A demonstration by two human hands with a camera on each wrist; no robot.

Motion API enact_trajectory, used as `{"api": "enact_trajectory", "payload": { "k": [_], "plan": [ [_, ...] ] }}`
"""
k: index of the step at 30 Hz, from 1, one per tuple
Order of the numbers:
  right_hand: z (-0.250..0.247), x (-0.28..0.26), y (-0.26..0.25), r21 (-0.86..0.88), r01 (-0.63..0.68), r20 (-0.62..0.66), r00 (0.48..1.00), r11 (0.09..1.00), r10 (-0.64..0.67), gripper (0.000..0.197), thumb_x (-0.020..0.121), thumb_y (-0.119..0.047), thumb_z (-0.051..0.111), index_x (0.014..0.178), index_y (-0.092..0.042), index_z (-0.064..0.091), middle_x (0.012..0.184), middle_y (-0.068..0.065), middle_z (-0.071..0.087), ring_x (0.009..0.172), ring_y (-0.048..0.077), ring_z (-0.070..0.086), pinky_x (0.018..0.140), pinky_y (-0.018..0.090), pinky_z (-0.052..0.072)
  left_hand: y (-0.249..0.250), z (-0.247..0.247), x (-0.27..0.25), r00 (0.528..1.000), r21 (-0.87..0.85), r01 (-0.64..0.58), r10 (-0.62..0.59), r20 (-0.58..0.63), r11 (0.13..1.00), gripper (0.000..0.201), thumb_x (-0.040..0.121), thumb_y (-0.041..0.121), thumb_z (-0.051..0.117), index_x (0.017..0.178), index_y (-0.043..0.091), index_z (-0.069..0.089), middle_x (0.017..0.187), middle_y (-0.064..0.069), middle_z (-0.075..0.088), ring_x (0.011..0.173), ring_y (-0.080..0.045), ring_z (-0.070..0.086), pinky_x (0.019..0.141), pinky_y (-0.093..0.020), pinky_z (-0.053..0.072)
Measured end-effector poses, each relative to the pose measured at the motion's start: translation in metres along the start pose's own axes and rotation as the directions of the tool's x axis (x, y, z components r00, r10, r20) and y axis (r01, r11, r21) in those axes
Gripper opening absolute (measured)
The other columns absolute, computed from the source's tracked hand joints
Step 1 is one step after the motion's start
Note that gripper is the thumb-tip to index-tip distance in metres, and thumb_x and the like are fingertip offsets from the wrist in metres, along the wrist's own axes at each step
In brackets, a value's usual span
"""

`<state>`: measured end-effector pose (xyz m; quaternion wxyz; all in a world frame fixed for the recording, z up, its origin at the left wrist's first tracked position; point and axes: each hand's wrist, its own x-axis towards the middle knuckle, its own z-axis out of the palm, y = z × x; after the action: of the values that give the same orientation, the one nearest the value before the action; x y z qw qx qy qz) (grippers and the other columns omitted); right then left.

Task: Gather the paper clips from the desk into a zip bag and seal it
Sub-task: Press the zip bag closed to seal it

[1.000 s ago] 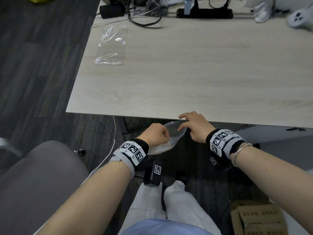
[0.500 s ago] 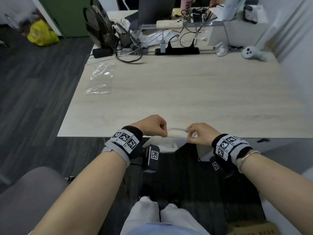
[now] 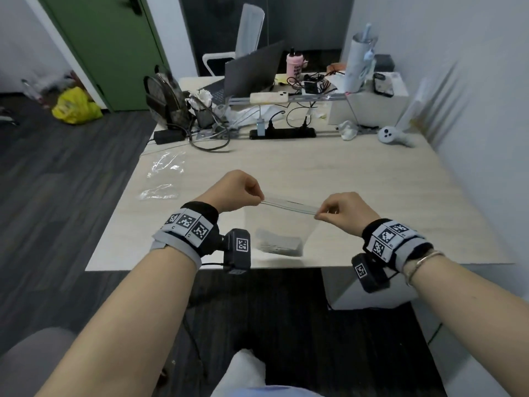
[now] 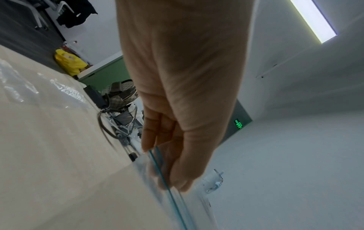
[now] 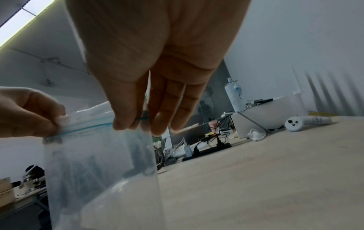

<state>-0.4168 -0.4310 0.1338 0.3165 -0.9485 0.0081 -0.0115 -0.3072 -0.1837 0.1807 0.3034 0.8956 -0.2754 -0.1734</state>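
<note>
Both forearms reach forward, each wrist wearing a marker band. The left hand (image 3: pixel 236 191) and right hand (image 3: pixel 344 212) are level and apart, fingers curled, each pinching one end of the zip bag's (image 3: pixel 286 224) top edge.

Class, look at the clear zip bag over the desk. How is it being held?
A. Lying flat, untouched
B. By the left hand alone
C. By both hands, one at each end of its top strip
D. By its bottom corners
C: the left hand and right hand each pinch one end of the zip bag along its top strip, and the bag hangs below them over the desk.
</note>
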Motion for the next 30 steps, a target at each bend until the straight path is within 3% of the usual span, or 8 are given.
{"api": "enact_trajectory", "payload": {
  "k": [5,8,14,16,20,24,27,30],
  "plan": [
    [-0.014,0.036,-0.004,0.039,0.146,-0.2,0.97,0.989,-0.135,0.004,0.074,-0.011,0.076,0.073,-0.012,0.071,0.071,0.002,0.065,0.063,0.021,0.057,0.064,0.029,0.045,-0.006,-0.014,0.027,0.952,0.132,-0.106,0.139,-0.272,0.985,0.011,0.082,0.011,0.066,0.088,0.01,0.075,0.085,-0.003,0.071,0.076,-0.014,0.057,0.076,-0.023,0.042],
    [-0.018,0.063,-0.004,0.07,0.129,-0.263,0.959,0.989,-0.106,0.005,0.074,-0.006,0.074,0.076,-0.01,0.072,0.075,0.004,0.067,0.061,0.024,0.061,0.065,0.03,0.049,-0.017,-0.019,0.047,0.908,0.152,-0.161,0.207,-0.365,0.975,0.011,0.083,0.009,0.065,0.089,0.009,0.074,0.086,-0.007,0.071,0.082,-0.023,0.061,0.077,-0.028,0.045],
    [-0.016,0.121,0.003,0.158,0.063,-0.322,0.947,0.985,-0.008,0.015,0.073,0.008,0.066,0.081,-0.004,0.073,0.077,0.006,0.069,0.069,0.015,0.061,0.069,0.005,0.045,-0.045,-0.024,0.094,0.838,0.163,-0.197,0.252,-0.484,0.967,0.008,0.083,0.008,0.067,0.088,0.006,0.073,0.094,-0.009,0.058,0.074,-0.018,0.051,0.07,-0.025,0.039],
    [-0.013,0.138,0.004,0.166,0.038,-0.297,0.955,0.985,0.013,0.016,0.074,0.008,0.065,0.081,-0.004,0.073,0.077,0.004,0.069,0.071,0.014,0.061,0.071,0.006,0.045,-0.057,-0.026,0.108,0.851,0.12,-0.186,0.221,-0.476,0.975,0.007,0.083,0.008,0.066,0.087,0.006,0.072,0.095,-0.009,0.056,0.074,-0.017,0.051,0.071,-0.025,0.041],
    [0.001,0.162,0.007,0.166,-0.012,-0.229,0.972,0.986,0.05,0.018,0.075,0.004,0.064,0.081,-0.012,0.067,0.077,0.005,0.069,0.07,0.018,0.061,0.074,0.026,0.05,-0.083,-0.026,0.129,0.914,0.098,-0.111,0.141,-0.38,0.989,0.008,0.085,0.006,0.061,0.09,0.01,0.066,0.086,-0.005,0.066,0.081,-0.023,0.06,0.075,-0.031,0.046],
    [0.023,0.172,0.012,0.14,-0.085,-0.119,0.988,0.987,0.101,0.029,0.079,-0.004,0.067,0.101,-0.017,0.053,0.077,0.002,0.066,0.073,0.019,0.062,0.075,0.03,0.05,-0.102,-0.018,0.136,0.97,0.013,-0.005,0.009,-0.244,1.0,0.029,0.087,0.005,0.058,0.113,0.011,0.049,0.084,0.001,0.062,0.083,-0.022,0.058,0.078,-0.032,0.045],
    [0.028,0.178,0.015,0.142,-0.114,-0.119,0.984,0.983,0.132,0.033,0.078,-0.004,0.067,0.104,-0.018,0.053,0.076,0.0,0.065,0.072,0.018,0.06,0.077,0.032,0.05,-0.105,-0.019,0.147,0.993,0.186,0.016,0.006,-0.121,0.982,0.024,0.086,0.017,0.059,0.11,0.02,0.058,0.096,0.003,0.061,0.099,-0.022,0.057,0.089,-0.038,0.042],
    [0.026,0.187,0.012,0.117,-0.133,-0.088,0.986,0.984,0.143,0.029,0.08,-0.003,0.065,0.1,-0.018,0.051,0.077,-0.001,0.063,0.071,0.017,0.057,0.075,0.033,0.049,-0.091,-0.019,0.16,0.998,0.339,-0.016,0.035,-0.049,0.94,0.025,0.081,0.038,0.066,0.103,0.027,0.063,0.108,0.006,0.06,0.105,-0.017,0.051,0.088,-0.037,0.031]
  ]
}}
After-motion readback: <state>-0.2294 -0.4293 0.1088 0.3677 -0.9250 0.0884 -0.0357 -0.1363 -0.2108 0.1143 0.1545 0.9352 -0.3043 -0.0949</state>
